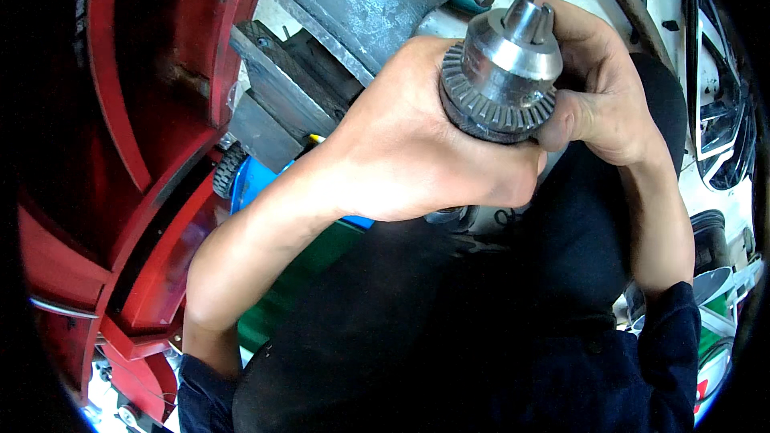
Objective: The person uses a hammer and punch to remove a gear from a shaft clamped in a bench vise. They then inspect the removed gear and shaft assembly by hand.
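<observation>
A metal drill chuck (509,64) is held up in front of me, its jaws at the top and its toothed ring facing me. My left hand (417,144) is closed round the lower body of the chuck, under the toothed ring. On the right side, my right hand (601,80) grips the chuck too, thumb against the edge of the ring and fingers behind it. The chuck's lower part is hidden by my left hand.
A grey bench vise (353,4) lies beyond my left hand. Red metal panels (120,72) stand at the left. Below my left forearm is a blue object (251,182). A thick hose (630,0) and a black-and-white framed object (714,112) are at the right.
</observation>
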The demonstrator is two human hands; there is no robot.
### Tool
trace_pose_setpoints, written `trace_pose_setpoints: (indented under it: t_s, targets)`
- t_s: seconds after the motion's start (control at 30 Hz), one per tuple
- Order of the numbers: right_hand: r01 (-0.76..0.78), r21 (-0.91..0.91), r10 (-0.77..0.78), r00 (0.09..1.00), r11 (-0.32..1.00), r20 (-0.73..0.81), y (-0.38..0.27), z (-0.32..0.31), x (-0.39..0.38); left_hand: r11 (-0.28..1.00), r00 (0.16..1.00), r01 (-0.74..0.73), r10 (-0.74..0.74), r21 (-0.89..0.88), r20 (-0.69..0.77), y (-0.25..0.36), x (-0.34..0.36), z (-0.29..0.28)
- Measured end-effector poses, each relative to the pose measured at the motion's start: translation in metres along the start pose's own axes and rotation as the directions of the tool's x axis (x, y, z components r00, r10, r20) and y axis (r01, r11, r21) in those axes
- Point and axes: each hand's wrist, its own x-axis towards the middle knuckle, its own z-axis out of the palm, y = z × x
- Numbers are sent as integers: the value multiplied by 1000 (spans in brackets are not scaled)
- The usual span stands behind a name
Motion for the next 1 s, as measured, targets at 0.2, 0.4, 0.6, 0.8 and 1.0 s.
trace_pose_setpoints:
  t_s: [0.2, 0.4, 0.6, 0.8, 1.0]
  targets:
    - [-39, -18, 40, 999, 999, 21, -6, 7, 2, 998, 996, -56, 57, -12, 68, -1, 0, -1]
    - [-62, -22, 62, 998, 998, 32, -10, 8, 3, 997, 995, -71, 71, 0, 76, -2, 0, 0]
    - [-81, -25, 82, 995, 996, 48, -13, 8, 5, 999, 997, -35, 35, 10, 69, -1, 0, 0]
    - [-96, -26, 97, 993, 995, 61, -16, 10, 7, 994, 995, -80, 75, 72, 69, 2, 0, 0]
    - [-105, -25, 106, 992, 994, 73, -18, 9, 9, 993, 993, -104, 101, 56, 58, -2, 2, -2]
